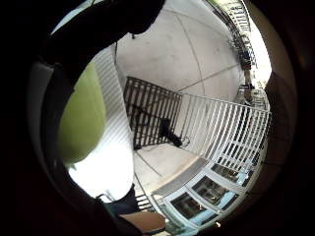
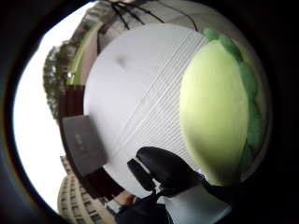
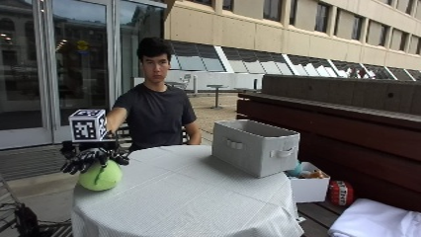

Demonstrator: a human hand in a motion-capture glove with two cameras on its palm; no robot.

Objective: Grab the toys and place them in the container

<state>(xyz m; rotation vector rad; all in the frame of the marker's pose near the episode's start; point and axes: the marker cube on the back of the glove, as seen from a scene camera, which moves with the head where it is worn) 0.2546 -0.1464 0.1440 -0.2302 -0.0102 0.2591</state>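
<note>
A round yellow-green plush toy [image 3: 100,177] sits on the white-clothed round table [image 3: 190,197], close to the edge beside the person's right arm. My gloved right hand [image 3: 89,159] hangs just over it, fingers spread and drooping onto its top, not closed round it. In the thumb side palm view the toy [image 2: 215,112] fills one side and my black thumb [image 2: 168,170] stays off it. In the little finger side palm view the toy [image 1: 81,118] lies close under the palm. The grey fabric container [image 3: 253,147] stands across the table.
A small white box [image 3: 309,187] with toys in it rests on the wooden bench beside the table, a red toy [image 3: 340,192] next to it. White cloth [image 3: 375,222] lies at the bench's near end. The toy is near the table's drop-off.
</note>
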